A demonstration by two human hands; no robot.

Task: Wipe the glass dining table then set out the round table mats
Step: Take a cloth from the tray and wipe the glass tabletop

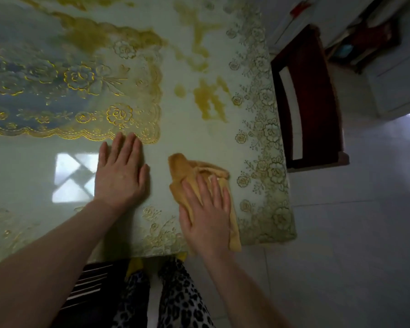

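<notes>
The right hand (205,209) lies flat, fingers spread, pressing the cloth (194,171) onto the glass counter (33,166) near its right corner, which spreads wiping pressure. The left hand (121,171) rests flat, probably as a brace. No round mats visible; a lace mat (69,79) lies beyond.

The glass table (133,39) is glossy and pale green, with gold floral lace showing along its right and near edges and yellowish blotches toward the far right. A crumpled orange-yellow cloth (187,171) lies flat near the table's near right corner, its near end overhanging the near edge.
</notes>
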